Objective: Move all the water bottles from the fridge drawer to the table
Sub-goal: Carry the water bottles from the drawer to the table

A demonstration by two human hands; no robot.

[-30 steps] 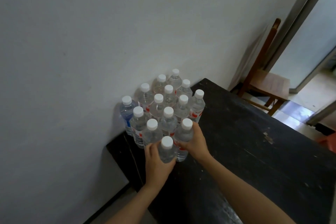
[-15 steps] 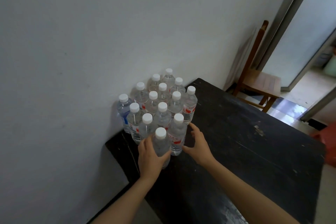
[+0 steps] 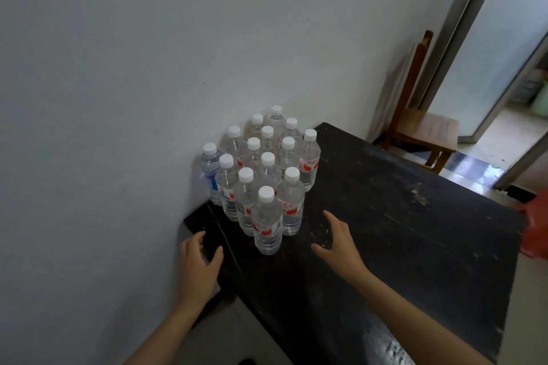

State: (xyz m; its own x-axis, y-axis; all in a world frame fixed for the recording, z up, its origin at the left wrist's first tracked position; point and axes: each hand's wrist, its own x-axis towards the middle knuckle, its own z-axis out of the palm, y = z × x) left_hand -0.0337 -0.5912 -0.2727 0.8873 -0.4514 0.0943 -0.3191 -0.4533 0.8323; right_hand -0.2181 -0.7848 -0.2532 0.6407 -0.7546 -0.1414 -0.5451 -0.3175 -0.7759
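Now my left hand point(image 3: 198, 264) hangs open over the left corner of the bench point(image 3: 400, 231), fingers loose, holding nothing. Just right of it the water bottles point(image 3: 268, 154) stand upright, packed tight along the wall-side edge, with the front bottle point(image 3: 267, 225) out alone nearest me. My right hand point(image 3: 338, 243) is open too, spread low beside that bottle but apart from it. I judge this a release: I should draw both hands straight back, clear of the front bottle, lest it tip into the pack.
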